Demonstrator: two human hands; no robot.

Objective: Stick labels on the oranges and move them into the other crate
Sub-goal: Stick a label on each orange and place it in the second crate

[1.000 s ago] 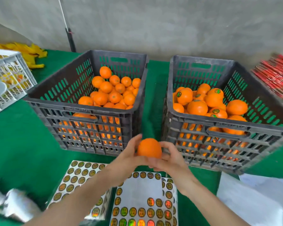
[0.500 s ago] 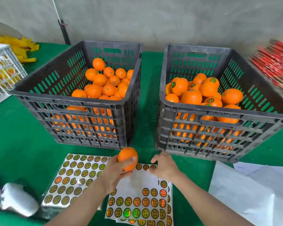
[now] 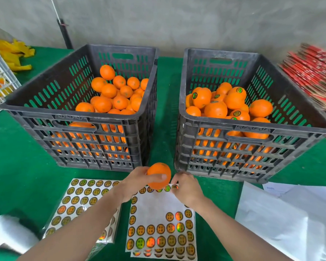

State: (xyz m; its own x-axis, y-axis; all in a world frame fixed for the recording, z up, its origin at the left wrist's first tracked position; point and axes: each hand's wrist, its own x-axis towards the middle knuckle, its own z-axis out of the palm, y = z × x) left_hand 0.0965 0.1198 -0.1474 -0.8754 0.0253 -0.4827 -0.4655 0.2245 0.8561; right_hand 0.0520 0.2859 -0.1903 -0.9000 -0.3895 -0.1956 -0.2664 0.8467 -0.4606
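My left hand (image 3: 134, 185) grips a plain orange (image 3: 157, 171) just above the table, in front of the gap between the two black crates. The left crate (image 3: 73, 117) holds unlabelled oranges (image 3: 109, 95). In the right crate (image 3: 252, 127) lie oranges with round labels (image 3: 222, 104). My right hand (image 3: 186, 187) sits right beside the held orange. Its fingertips pinch together at the top row of the partly used label sheet (image 3: 158, 208), and they hide the label they pinch.
A fuller label sheet (image 3: 79, 196) lies to the left under my left forearm. White papers (image 3: 280, 223) lie at the right, a plastic bag (image 3: 8, 234) at the lower left. A white basket (image 3: 0, 81), yellow items (image 3: 13, 53) and red packets (image 3: 312, 72) edge the green table.
Both hands came down from in front of the crates to the label sheets. My right hand left the orange and went to the sheet's top edge, while my left kept the orange.
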